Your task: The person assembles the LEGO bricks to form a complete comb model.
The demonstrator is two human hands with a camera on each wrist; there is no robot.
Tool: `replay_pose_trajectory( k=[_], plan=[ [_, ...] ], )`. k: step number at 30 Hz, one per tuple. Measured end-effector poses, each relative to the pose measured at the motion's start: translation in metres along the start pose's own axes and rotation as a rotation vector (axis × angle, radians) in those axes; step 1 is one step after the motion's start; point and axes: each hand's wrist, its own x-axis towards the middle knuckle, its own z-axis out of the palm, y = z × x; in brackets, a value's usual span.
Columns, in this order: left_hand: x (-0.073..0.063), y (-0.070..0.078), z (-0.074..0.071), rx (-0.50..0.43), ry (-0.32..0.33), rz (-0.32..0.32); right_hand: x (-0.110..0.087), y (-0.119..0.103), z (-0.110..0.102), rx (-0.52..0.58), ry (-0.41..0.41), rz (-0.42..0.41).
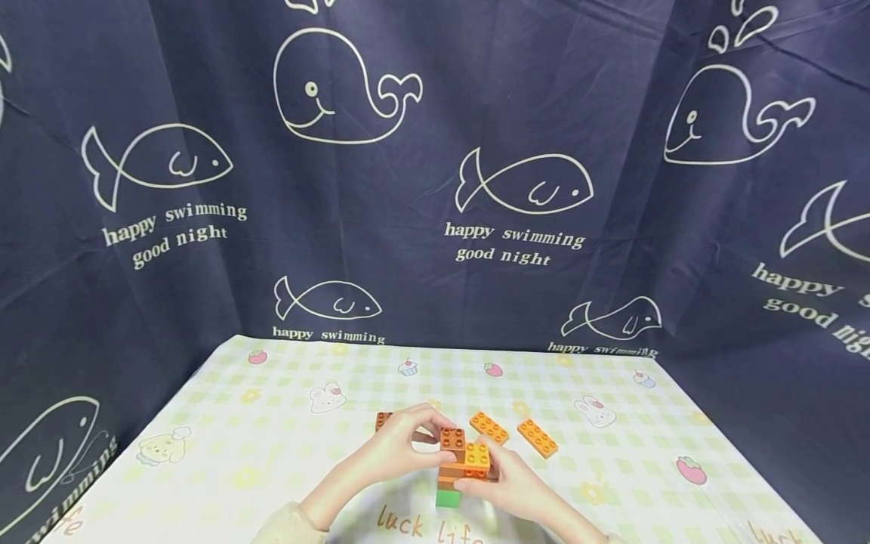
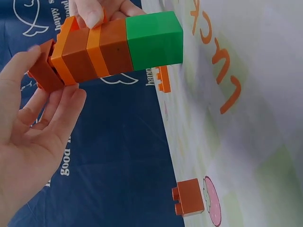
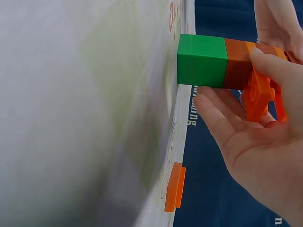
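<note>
A toy-brick tower stands on the tablecloth, its green block (image 1: 447, 498) at the bottom and brown and orange bricks alternating above. My left hand (image 1: 397, 446) pinches the brown top brick (image 2: 46, 66) between thumb and fingers. That brick sits tilted against the orange layer (image 2: 64, 59) beneath it. Lower down, my right hand (image 1: 519, 483) holds the tower's middle, its thumb on an orange layer and its fingers behind. Orange studded pieces (image 3: 258, 94) jut out from the tower's side toward the right palm.
Two loose orange bricks, one nearer (image 1: 489, 427) and one farther right (image 1: 538, 438), lie beyond the right hand. A brown brick (image 1: 383, 420) lies behind the left hand, partly hidden by it. A dark curtain (image 1: 421, 264) hangs along the back edge of the table (image 1: 306, 468).
</note>
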Motion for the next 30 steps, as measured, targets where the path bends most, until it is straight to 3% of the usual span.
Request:
replay_pose_trajectory(
  k=[12, 26, 30],
  plan=[
    [-0.0014, -0.0002, 0.0008, -0.052, 0.003, -0.053, 0.0008, 0.0, 0.0015, 0.078, -0.03, -0.016],
    [0.0021, 0.0051, 0.0017, -0.066, -0.023, -0.076, 0.0003, -0.0016, -0.0017, -0.01, 0.008, 0.007],
    [0.0022, 0.0033, 0.0029, -0.06, -0.026, -0.075, -0.0001, -0.0007, -0.0013, 0.021, -0.004, 0.009]
  ],
)
